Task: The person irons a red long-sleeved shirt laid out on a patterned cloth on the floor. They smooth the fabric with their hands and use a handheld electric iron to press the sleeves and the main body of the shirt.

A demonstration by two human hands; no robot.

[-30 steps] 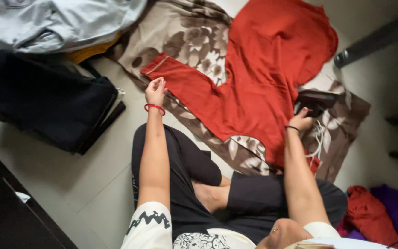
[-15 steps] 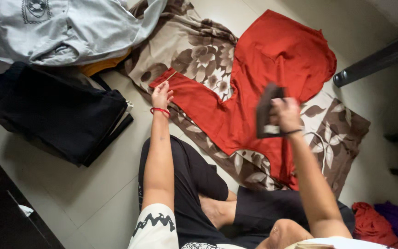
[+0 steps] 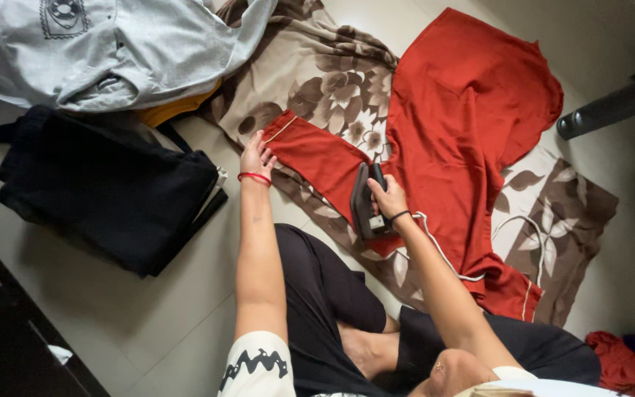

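A red garment (image 3: 464, 132) is spread over a brown flowered sheet (image 3: 317, 73) on the pale floor (image 3: 163, 309). One sleeve of the garment (image 3: 317, 154) is stretched out toward the left hand (image 3: 256, 156), which is laid flat with fingers extended on the sleeve's cuff end; nothing is gripped by it. A red band is worn on that wrist. A dark iron (image 3: 365, 200) is held by its handle in the right hand (image 3: 387, 197), whose fingers are closed around it, and the iron is set on the sleeve near where it joins the body of the garment. A white cord (image 3: 442, 254) is seen trailing from the iron across the red cloth. A black folded garment (image 3: 104, 191) is lying on the floor to the left, well apart from the iron, and a grey garment (image 3: 97, 44) is piled above it.
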